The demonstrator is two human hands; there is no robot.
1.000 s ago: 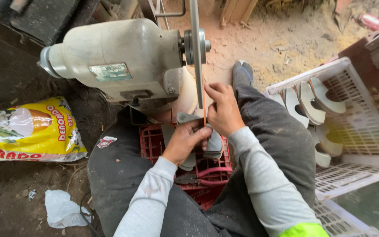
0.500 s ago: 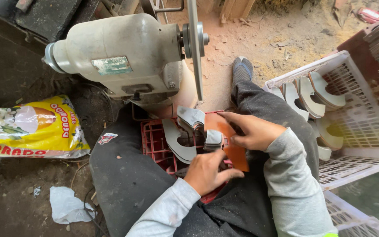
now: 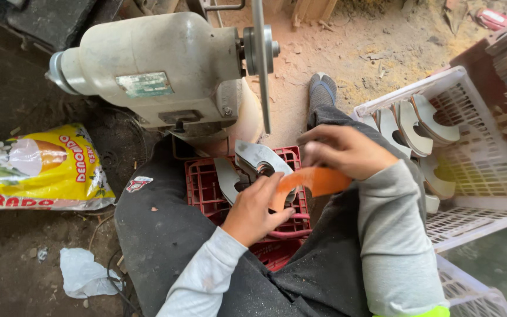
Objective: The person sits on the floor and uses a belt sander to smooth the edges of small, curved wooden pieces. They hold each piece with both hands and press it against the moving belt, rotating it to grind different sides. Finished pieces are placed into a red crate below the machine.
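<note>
Over the lap, both hands meet above a red crate [image 3: 203,188] that sits between the knees. The left hand [image 3: 256,208] is curled around a grey curved piece [image 3: 259,159], its fingers closed over the lower edge, so the piece stands up out of the grasp and leans toward the grinder [image 3: 159,76]. An orange strip [image 3: 315,181] runs between the hands: its near end lies under the left fingers and its long axis stretches to the right and slightly upward, where the right hand [image 3: 341,152] pinches the far end, knuckles bent. Whether the strip is pressed flat against the grey piece cannot be told.

Straight above the hands hangs the grinder's thin disc [image 3: 259,58], edge-on to the camera, with a gap of open air between it and the piece. A second grey piece [image 3: 228,179] lies in the crate just left of the held one. To the right, well apart, a white basket [image 3: 482,170] holds more curved pieces [image 3: 412,120] standing on edge. On the left, a yellow bag [image 3: 36,170] lies on the dirt floor [image 3: 382,53], clear of both arms.
</note>
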